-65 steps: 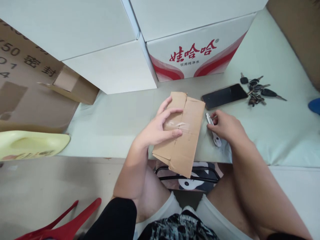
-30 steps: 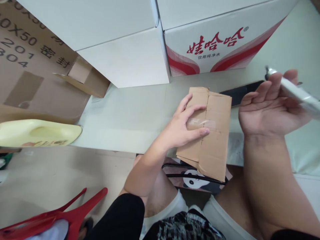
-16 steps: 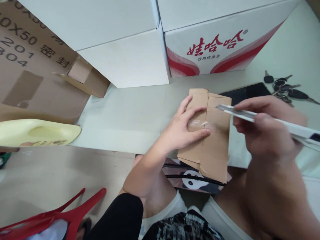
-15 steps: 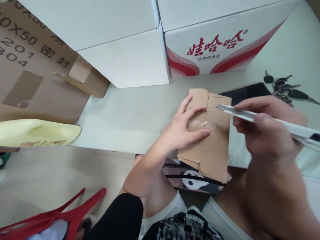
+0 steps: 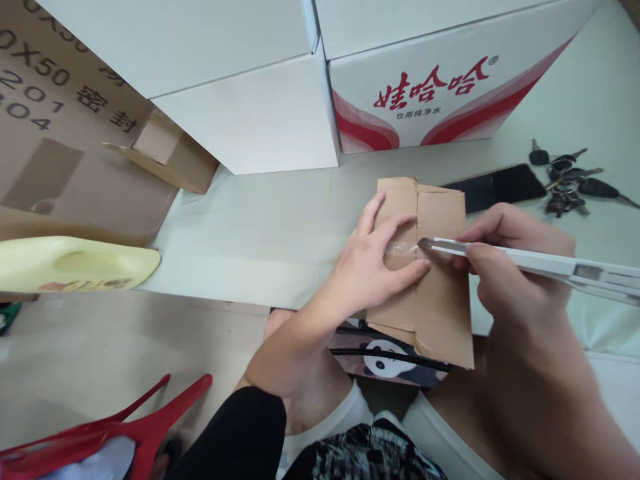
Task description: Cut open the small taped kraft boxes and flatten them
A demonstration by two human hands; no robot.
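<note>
A small brown cardboard box lies at the table's front edge, partly sticking out over it. Its middle seam runs away from me, with clear tape across it. My left hand rests on the box's left half, fingers spread, thumb lying over the seam. In my right hand is a white utility knife, held like a pen with its blade out. The blade's tip is at the seam by the tape, between my left thumb and fingers; how deep it goes I cannot tell.
Behind the box lie a black phone and a bunch of keys. White cartons stand at the back, a large brown carton and a pale yellow bottle at left. A red chair is on the floor.
My right hand has brought the knife left and nearer to me, so its tip has come down to the taped seam. The box has turned slightly, its near end shifting right.
</note>
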